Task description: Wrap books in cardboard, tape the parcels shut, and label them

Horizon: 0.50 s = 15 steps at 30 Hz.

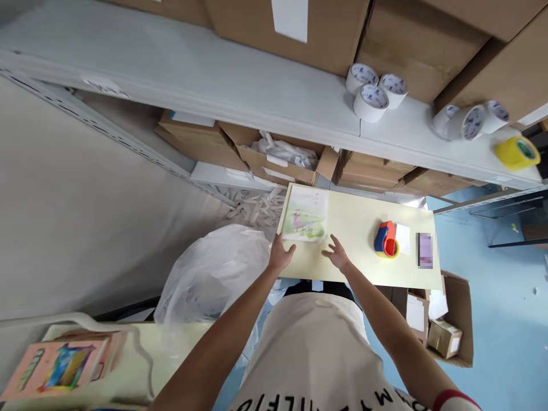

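Note:
A white book with a pale green and pink picture on its cover [306, 214] lies flat at the left end of the cream table [355, 268]. My left hand [281, 254] is at the book's lower left corner, fingers spread, and I cannot tell whether it touches the book. Just off the lower right corner hovers my right hand [337, 254], its fingers apart and nothing in them. Farther right on the table stands a red and blue tape dispenser [386, 238] with a yellow roll, beside a small white paper [402, 238].
A blurred purple item [425, 250] lies at the table's right end. Above, a grey shelf [257, 85] carries cartons and several tape rolls [371, 103]. A clear plastic bag [214, 274] bulges at the left. An open carton [464, 319] with small boxes sits at the right.

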Motion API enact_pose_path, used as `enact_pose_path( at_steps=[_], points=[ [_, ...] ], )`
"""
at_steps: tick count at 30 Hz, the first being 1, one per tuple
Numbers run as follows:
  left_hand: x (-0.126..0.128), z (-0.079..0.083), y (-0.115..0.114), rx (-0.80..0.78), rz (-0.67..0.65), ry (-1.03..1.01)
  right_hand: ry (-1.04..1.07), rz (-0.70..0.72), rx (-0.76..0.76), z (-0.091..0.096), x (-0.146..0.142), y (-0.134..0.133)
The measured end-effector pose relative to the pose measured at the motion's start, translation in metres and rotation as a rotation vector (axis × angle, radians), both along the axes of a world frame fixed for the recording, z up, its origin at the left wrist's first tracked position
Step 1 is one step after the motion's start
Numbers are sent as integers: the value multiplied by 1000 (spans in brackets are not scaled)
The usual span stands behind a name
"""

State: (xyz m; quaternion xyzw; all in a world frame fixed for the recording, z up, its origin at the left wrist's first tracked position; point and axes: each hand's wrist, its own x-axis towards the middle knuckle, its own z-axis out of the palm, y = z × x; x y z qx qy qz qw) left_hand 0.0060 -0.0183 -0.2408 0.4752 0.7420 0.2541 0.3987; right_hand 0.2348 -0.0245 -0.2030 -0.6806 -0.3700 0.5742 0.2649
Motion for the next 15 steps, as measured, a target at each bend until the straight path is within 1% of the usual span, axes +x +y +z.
enact_pose_path(
  at_steps=[2, 5, 8, 10, 12, 15],
  points=[
    [2, 2, -19, -11, 5, 6, 96, -77, 1, 17, 15, -26],
    [7, 2, -45, -52, -3, -41, 143, -228, 7, 36, 43, -65],
    [13, 5, -63, -152, -25, -137, 146, -358, -26, 46, 69, -93],
    [17, 10, -69, -193, -24, -197, 131, -412, -61, 48, 80, -102],
    [21, 16, -71, -207, -3, -245, 126, -403, -88, 49, 84, -105],
    [23, 26, -75, -205, 64, -292, 133, -284, -111, 50, 80, -98]
  ],
)
